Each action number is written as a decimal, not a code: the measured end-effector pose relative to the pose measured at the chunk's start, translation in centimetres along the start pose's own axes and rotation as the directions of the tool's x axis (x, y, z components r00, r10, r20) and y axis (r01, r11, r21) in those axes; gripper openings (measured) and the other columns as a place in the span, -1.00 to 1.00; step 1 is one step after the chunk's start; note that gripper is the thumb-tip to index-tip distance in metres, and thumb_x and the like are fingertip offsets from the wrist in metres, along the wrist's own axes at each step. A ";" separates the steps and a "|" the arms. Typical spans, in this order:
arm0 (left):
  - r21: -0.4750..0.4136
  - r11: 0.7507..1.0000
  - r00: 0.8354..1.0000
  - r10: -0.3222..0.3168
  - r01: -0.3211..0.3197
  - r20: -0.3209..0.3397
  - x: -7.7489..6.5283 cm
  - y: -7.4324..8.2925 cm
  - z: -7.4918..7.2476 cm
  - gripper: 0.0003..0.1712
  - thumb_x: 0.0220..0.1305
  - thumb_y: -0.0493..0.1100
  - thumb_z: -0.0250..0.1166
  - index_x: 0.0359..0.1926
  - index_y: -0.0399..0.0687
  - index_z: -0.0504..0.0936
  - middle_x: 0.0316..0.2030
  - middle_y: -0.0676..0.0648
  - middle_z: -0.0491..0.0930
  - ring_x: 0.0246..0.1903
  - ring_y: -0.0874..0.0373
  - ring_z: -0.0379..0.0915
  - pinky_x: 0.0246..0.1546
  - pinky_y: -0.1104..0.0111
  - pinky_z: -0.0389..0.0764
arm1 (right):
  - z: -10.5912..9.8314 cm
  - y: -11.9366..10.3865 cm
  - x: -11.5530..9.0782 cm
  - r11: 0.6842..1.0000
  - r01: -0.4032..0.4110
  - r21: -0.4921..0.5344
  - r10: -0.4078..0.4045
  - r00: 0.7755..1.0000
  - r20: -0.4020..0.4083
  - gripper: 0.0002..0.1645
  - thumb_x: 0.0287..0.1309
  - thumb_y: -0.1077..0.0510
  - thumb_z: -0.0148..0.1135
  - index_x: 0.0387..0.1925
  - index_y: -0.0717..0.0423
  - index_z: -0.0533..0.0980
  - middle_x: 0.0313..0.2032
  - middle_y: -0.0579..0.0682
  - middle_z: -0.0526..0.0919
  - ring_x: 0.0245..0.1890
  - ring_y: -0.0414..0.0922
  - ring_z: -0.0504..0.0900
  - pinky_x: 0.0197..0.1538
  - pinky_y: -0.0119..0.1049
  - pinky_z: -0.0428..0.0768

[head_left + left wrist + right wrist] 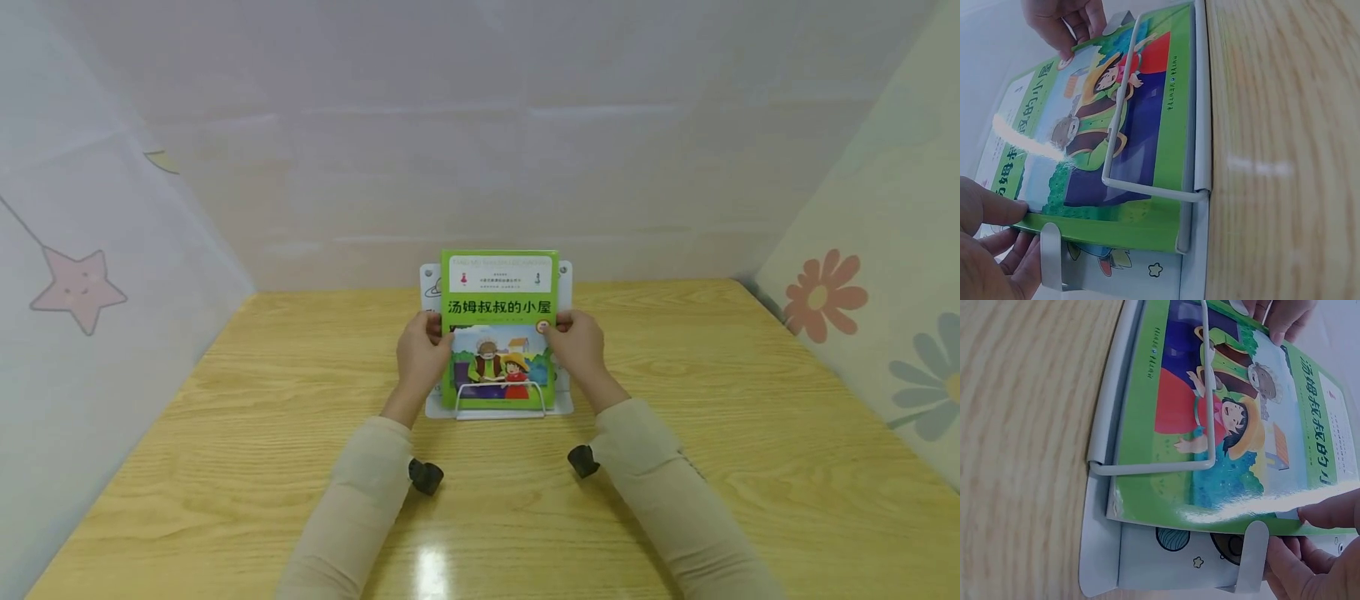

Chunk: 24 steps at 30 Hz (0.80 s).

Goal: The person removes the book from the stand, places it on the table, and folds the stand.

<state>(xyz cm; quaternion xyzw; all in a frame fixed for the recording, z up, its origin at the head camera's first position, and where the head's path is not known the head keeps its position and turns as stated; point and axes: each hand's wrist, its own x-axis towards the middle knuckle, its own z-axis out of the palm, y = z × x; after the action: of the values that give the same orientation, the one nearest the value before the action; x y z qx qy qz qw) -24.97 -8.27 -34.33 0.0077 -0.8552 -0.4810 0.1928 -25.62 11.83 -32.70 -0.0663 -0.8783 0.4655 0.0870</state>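
A green picture book stands upright, leaning back on a white book stand printed with line drawings. My left hand pinches the book's left edge, thumb on the cover and fingers behind. On the opposite edge, my right hand holds it in the same way. A white wire bracket crosses the lower cover. Beside the fingers of each hand sits a flat side clip, one in the left wrist view and another in the right wrist view. Most of the stand's panel is hidden behind the book.
The stand rests on a wood-grain table. Behind it hangs a pale cloth backdrop. Side panels carry a pink star on the left and flowers on the right.
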 end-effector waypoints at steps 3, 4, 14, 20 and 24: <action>-0.023 1.000 1.000 -0.016 0.015 -0.009 0.1 -0.1 0.0 -0.73 -0.03 -0.34 0.25 -0.23 -0.27 0.47 -0.39 -0.12 0.48 -0.41 0.08 0.38 -0.37 0.36 0.46 | -0.2 -0.1 0.0 1.000 -0.018 0.014 0.018 1.000 0.014 -0.64 0.03 0.18 0.12 -0.17 0.38 0.44 -0.35 0.15 0.48 -0.36 -0.05 0.44 -0.36 -0.36 0.48; -0.031 0.999 1.000 -0.015 0.015 -0.012 0.1 -0.2 0.0 -0.73 -0.04 -0.34 0.26 -0.23 -0.27 0.47 -0.40 -0.12 0.48 -0.41 0.07 0.38 -0.37 0.36 0.46 | -0.2 -0.1 0.0 1.000 -0.021 0.018 0.021 1.000 0.020 -0.64 0.03 0.18 0.12 -0.18 0.38 0.44 -0.35 0.16 0.48 -0.36 -0.05 0.45 -0.37 -0.36 0.49; -0.112 0.994 1.000 0.000 -0.003 -0.027 0.4 0.0 -0.2 -0.75 -0.04 -0.35 0.26 -0.26 -0.27 0.47 -0.41 -0.13 0.48 -0.42 0.08 0.39 -0.38 0.37 0.47 | -0.9 -0.6 0.1 0.996 -0.024 0.082 0.021 0.999 0.038 -0.68 0.04 0.20 0.13 -0.21 0.38 0.45 -0.36 0.15 0.46 -0.39 -0.07 0.46 -0.39 -0.37 0.49; -0.157 0.988 1.000 -0.006 0.002 -0.022 0.5 0.5 -0.3 -0.75 -0.02 -0.38 0.24 -0.25 -0.26 0.46 -0.38 -0.12 0.47 -0.38 0.08 0.41 -0.33 0.39 0.47 | -1.1 -0.9 0.5 0.992 -0.053 0.117 0.048 0.998 0.045 -0.68 0.06 0.20 0.11 -0.17 0.34 0.43 -0.33 0.12 0.42 -0.35 -0.07 0.44 -0.35 -0.35 0.51; -0.182 0.983 1.000 -0.002 -0.003 -0.028 0.8 0.9 -0.5 -0.75 -0.03 -0.38 0.24 -0.25 -0.27 0.46 -0.37 -0.13 0.47 -0.37 0.07 0.41 -0.33 0.40 0.47 | -1.3 -1.1 0.8 0.992 -0.026 0.124 0.023 0.999 0.027 -0.69 0.06 0.20 0.11 -0.17 0.32 0.44 -0.32 0.12 0.44 -0.33 -0.06 0.43 -0.33 -0.34 0.51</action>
<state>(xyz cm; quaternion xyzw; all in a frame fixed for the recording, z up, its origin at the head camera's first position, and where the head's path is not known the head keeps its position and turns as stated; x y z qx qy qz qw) -25.35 -8.30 -33.11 -0.0036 -0.8048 -0.5570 0.2048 -26.13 12.45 -30.97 -0.0658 -0.8478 0.5209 0.0741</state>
